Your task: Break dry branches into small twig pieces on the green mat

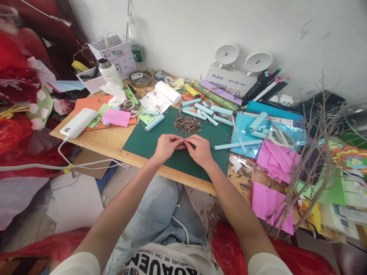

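My left hand [169, 146] and my right hand [198, 149] meet fingertip to fingertip over a dark green cutting mat [146, 145]. Both are closed in a pinch; whatever lies between the fingers is too small or hidden to name. Just beyond them is a heap of short brown twig pieces [187, 124]. Several light blue paper tubes [222, 110] lie behind and to the right of the heap. One long blue tube [237, 144] rests across the mat's right edge, and a shorter tube [155, 123] lies left of the heap.
White scissors [281, 137] lie on a blue plastic packet [243, 131] at the right, near pink crepe paper [275, 160]. Bare branches [318, 152] jut up at the right edge. A white power bank [78, 123] with a cable sits left. A white bottle [110, 72] stands behind.
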Demonstrator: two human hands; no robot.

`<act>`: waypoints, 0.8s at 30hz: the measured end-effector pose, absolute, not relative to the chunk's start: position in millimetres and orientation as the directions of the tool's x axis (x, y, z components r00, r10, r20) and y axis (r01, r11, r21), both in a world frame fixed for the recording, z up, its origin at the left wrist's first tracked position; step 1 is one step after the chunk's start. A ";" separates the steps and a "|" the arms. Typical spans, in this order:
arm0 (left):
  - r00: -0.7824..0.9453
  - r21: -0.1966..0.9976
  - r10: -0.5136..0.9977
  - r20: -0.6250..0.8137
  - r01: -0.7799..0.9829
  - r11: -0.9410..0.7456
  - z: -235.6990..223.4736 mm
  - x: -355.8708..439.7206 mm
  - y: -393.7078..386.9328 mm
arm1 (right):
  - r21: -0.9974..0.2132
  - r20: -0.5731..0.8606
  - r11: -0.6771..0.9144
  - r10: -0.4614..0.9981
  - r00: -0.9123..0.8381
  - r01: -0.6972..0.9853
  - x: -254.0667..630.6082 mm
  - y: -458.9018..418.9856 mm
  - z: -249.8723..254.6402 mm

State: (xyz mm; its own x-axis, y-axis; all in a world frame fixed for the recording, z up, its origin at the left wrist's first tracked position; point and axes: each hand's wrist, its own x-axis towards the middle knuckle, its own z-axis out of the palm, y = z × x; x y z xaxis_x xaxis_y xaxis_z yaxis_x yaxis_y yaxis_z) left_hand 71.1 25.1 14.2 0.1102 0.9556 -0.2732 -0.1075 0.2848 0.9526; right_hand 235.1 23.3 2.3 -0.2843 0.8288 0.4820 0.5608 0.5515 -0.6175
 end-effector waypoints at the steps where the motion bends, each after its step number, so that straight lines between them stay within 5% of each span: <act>1: 0.109 0.960 0.961 -0.256 -0.089 0.266 13.0 71.0 25.3 | -0.619 0.481 0.545 0.832 -0.276 0.565 234.6 22.7 3.0; 9: 0.050 0.988 0.987 -0.154 0.009 0.154 6.2 77.7 19.9 | -0.705 0.443 0.462 0.879 -0.174 0.538 227.5 16.2 7.0; 15: 0.023 0.990 1.000 -0.017 0.141 0.014 9.2 83.2 15.8 | -0.888 0.270 0.261 0.962 -0.031 0.378 225.3 16.4 7.0; 20: 0.045 0.997 0.997 -0.065 -0.028 0.067 6.3 84.6 18.1 | -0.940 0.217 0.227 0.974 -0.066 0.253 230.9 20.2 8.9; 24: 0.041 0.990 0.993 -0.107 -0.092 0.111 3.1 82.3 21.8 | -0.883 0.304 0.310 0.950 -0.074 0.352 231.5 19.8 11.7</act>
